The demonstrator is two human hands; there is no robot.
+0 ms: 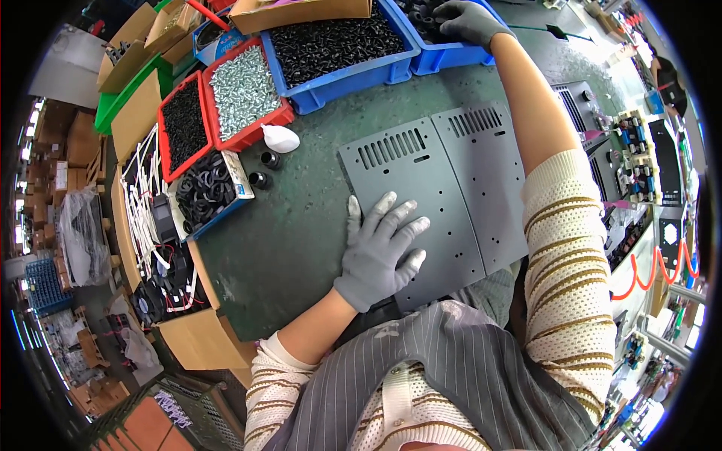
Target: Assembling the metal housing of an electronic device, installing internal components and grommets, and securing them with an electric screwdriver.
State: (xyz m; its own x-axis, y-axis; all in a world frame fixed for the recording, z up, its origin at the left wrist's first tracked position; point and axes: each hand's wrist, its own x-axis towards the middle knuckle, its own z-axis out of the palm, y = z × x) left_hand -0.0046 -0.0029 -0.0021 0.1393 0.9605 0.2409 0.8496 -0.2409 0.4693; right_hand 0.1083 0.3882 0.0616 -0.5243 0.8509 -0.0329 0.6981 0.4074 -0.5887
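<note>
Taking small black parts (424, 20) cleanly from the far right blue plastic bin (456, 58) probably called for a light fingertip pinch by the grey-gloved right hand (472, 24); whether its fingers had closed on one, I could not tell. The grey-gloved left hand (381, 252) lay palm down, fingers apart, over the left edge of the flat dark-grey slotted metal panel (436, 225), nearer than the bin.

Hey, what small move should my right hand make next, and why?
Probably lift one black part out with your right hand: it is reaching into the blue bin that holds them, while your left hand lies spread on a gray panel. Whether the right one grips a part is unclear.
</note>
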